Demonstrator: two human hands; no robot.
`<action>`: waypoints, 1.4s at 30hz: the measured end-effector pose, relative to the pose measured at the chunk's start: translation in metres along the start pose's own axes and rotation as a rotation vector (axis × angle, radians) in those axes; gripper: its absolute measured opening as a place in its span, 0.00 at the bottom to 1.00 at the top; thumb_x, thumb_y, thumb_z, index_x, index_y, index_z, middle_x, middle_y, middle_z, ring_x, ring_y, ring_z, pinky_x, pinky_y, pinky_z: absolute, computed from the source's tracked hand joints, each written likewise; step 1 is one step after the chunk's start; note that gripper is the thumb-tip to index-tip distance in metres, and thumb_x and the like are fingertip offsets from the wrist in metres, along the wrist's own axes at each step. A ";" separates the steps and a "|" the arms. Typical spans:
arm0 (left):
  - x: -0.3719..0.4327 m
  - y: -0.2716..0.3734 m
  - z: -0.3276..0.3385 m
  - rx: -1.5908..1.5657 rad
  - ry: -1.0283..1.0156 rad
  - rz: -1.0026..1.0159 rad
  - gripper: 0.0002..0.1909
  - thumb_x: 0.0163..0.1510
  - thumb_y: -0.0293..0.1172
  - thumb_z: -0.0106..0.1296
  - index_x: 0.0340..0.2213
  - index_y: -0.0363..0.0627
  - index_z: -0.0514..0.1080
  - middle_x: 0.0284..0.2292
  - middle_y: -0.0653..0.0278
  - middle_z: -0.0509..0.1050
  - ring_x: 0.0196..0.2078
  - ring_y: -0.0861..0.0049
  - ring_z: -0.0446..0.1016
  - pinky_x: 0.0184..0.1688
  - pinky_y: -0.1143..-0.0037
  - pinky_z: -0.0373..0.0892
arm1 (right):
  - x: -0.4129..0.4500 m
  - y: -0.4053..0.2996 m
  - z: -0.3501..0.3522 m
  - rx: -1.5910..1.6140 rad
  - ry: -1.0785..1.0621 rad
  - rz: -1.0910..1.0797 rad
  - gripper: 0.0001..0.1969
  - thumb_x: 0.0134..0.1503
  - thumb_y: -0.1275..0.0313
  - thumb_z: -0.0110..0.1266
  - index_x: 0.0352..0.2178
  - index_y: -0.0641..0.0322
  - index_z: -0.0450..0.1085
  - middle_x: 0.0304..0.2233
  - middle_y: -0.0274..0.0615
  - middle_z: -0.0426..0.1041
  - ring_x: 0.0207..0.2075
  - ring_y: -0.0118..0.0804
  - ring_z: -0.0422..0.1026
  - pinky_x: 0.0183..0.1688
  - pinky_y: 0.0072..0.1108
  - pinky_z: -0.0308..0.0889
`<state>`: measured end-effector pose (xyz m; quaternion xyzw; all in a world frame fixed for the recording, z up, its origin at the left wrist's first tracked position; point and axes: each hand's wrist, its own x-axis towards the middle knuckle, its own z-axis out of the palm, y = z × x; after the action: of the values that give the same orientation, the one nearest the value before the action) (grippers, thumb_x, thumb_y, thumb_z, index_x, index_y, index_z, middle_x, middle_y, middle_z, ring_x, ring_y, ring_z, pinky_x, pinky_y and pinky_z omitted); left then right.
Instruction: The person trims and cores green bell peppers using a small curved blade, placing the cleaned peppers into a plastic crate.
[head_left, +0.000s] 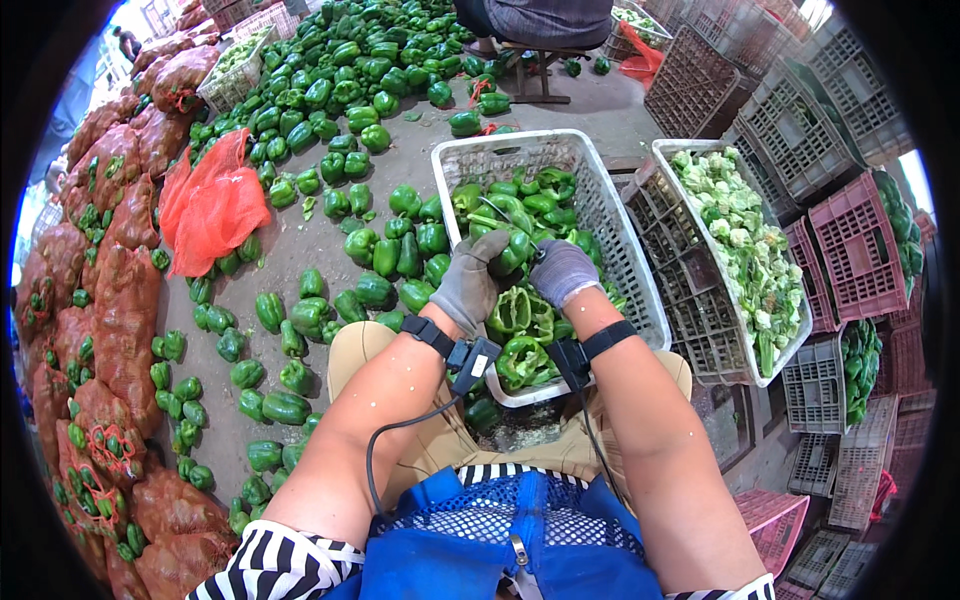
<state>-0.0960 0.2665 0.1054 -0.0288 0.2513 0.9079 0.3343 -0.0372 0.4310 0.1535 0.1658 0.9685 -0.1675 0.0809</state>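
Note:
My left hand (471, 279), in a grey work glove, grips a green bell pepper (513, 252) over the white plastic crate (660, 330). My right hand (562, 271), also gloved, is closed against the pepper's right side around a small tool that is mostly hidden. A thin curved metal strip (498, 205) shows beyond the pepper; whether it belongs to that tool I cannot tell. Cut pepper pieces fill much of the crate, among them hollow halves (520, 360) close to me. The crate stands between my knees.
Whole green peppers (309, 315) lie across the floor at left, heaped behind. An orange mesh bag (214, 202) rests among them. Full mesh sacks (124, 322) line the left. A crate of pale pepper cores (739, 247) and stacked crates (859, 244) stand at right. A person (547, 22) sits ahead.

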 end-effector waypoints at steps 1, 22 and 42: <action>-0.006 -0.004 0.013 0.000 -0.012 -0.010 0.20 0.56 0.25 0.66 0.49 0.42 0.72 0.45 0.65 0.79 0.44 0.66 0.81 0.50 0.63 0.78 | 0.004 0.012 0.013 -0.017 -0.024 0.009 0.18 0.56 0.66 0.58 0.48 0.58 0.81 0.50 0.57 0.80 0.53 0.58 0.78 0.56 0.39 0.73; -0.039 0.004 0.047 0.821 -0.536 0.005 0.40 0.69 0.59 0.50 0.68 0.42 0.56 0.54 0.62 0.72 0.55 0.75 0.71 0.60 0.73 0.68 | -0.094 0.007 -0.066 1.309 -0.137 -0.005 0.20 0.51 0.73 0.74 0.45 0.68 0.77 0.32 0.37 0.80 0.29 0.27 0.78 0.29 0.22 0.74; -0.029 -0.020 0.079 0.855 -0.226 0.271 0.59 0.40 0.25 0.79 0.69 0.41 0.54 0.54 0.56 0.71 0.54 0.69 0.74 0.55 0.70 0.76 | -0.073 0.057 -0.001 1.635 0.448 0.362 0.12 0.55 0.70 0.71 0.38 0.63 0.76 0.28 0.36 0.77 0.24 0.33 0.75 0.26 0.27 0.73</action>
<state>-0.0516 0.3003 0.1722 0.2441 0.5667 0.7556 0.2196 0.0504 0.4605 0.1534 0.3528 0.4960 -0.7591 -0.2308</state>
